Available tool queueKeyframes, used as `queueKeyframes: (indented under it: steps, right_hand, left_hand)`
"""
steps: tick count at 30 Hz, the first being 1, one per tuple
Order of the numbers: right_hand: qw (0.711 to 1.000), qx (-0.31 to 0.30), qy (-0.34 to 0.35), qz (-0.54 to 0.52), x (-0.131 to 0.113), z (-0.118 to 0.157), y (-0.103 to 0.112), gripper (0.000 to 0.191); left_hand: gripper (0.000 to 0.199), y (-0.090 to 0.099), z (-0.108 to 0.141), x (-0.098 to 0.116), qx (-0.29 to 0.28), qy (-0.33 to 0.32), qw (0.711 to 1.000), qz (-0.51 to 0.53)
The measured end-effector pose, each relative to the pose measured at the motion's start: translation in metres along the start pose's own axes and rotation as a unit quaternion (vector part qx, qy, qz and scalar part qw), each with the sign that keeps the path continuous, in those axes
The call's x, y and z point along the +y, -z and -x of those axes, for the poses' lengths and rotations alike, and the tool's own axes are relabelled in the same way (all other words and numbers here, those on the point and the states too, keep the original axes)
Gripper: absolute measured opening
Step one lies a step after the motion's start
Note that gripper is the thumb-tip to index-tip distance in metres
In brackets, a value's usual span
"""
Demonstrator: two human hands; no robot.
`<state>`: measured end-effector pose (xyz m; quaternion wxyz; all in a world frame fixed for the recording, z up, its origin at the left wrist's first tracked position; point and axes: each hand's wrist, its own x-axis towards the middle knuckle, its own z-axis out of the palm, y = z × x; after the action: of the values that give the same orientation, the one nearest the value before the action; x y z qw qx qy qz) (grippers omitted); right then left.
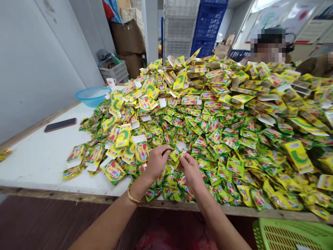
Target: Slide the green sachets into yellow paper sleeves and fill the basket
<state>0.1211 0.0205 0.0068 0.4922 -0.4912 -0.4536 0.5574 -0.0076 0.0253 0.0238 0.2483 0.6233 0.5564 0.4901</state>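
Both hands meet over the front middle of a big heap of small green packets (235, 166). My left hand (156, 160), with a gold bangle at the wrist, pinches one side of a green packet (174, 155). The fingers of my right hand (191, 167) are closed on the packet's other side. Flat yellow cartons (123, 135) with open white flaps lie to the left of my hands. More yellow cartons (215, 77) are piled along the back of the heap.
On the white table (33, 163) at left lie a dark phone (60, 125) and a blue basin (93, 97). A green basket (293, 231) stands below the table edge at lower right. Crates (180, 29) are stacked behind. A person (269, 45) is across the heap.
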Motion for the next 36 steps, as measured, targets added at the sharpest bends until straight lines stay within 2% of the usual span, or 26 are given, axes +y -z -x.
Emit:
queueKeyframes:
  steps: [4, 7, 9, 12, 14, 16, 18, 19, 23, 27, 32, 34, 36]
  right_hand:
    - [0.997, 0.009, -0.034, -0.071, -0.003, 0.007, -0.008, 0.045]
    - [0.993, 0.031, -0.047, -0.102, -0.002, 0.01, -0.011, 0.05]
    - [0.993, 0.037, -0.046, -0.099, 0.0, 0.011, -0.011, 0.051]
    - [0.996, 0.034, -0.038, -0.08, 0.001, 0.011, -0.009, 0.05]
    - [0.998, 0.02, -0.021, -0.058, 0.002, 0.011, -0.011, 0.047]
    - [0.999, -0.006, -0.003, -0.045, 0.004, 0.01, -0.016, 0.044]
    - [0.999, -0.024, 0.004, -0.04, 0.006, 0.01, -0.024, 0.042]
    - [0.999, -0.03, 0.005, -0.034, 0.006, 0.01, -0.029, 0.041]
    - [0.997, -0.064, 0.049, 0.008, 0.005, 0.01, -0.049, 0.032]
    - [0.986, -0.119, 0.092, 0.066, 0.004, 0.009, -0.066, 0.031]
    - [0.973, -0.149, 0.11, 0.137, 0.008, 0.006, -0.08, 0.032]
    - [0.966, -0.131, 0.13, 0.183, 0.007, 0.003, -0.085, 0.034]
    - [0.944, -0.077, 0.189, 0.258, 0.005, -0.002, -0.093, 0.039]
  left_hand:
    - [0.017, 0.0, 0.005, 0.0, 0.008, -0.071, 0.997, -0.041]
    - [0.017, -0.001, 0.01, -0.002, 0.019, -0.07, 0.997, -0.032]
    - [0.016, 0.0, 0.013, -0.005, 0.034, -0.021, 0.999, 0.0]
    - [0.018, 0.006, 0.019, -0.009, 0.049, 0.092, 0.99, 0.094]
    - [0.034, 0.008, 0.025, -0.009, 0.007, 0.139, 0.975, 0.175]
    - [0.049, 0.009, 0.033, -0.008, -0.07, 0.178, 0.948, 0.255]
    - [0.053, 0.01, 0.04, -0.006, -0.116, 0.225, 0.916, 0.31]
    - [0.053, 0.013, 0.042, -0.004, -0.119, 0.245, 0.905, 0.326]
    - [0.052, 0.038, 0.046, -0.001, -0.072, 0.261, 0.91, 0.314]
    - [0.046, 0.07, 0.046, -0.003, -0.085, 0.249, 0.911, 0.318]
    - [0.04, 0.086, 0.05, -0.017, -0.021, 0.244, 0.934, 0.26]
    - [0.039, 0.091, 0.051, -0.022, 0.02, 0.246, 0.94, 0.234]
    - [0.039, 0.096, 0.052, -0.024, 0.074, 0.255, 0.94, 0.214]
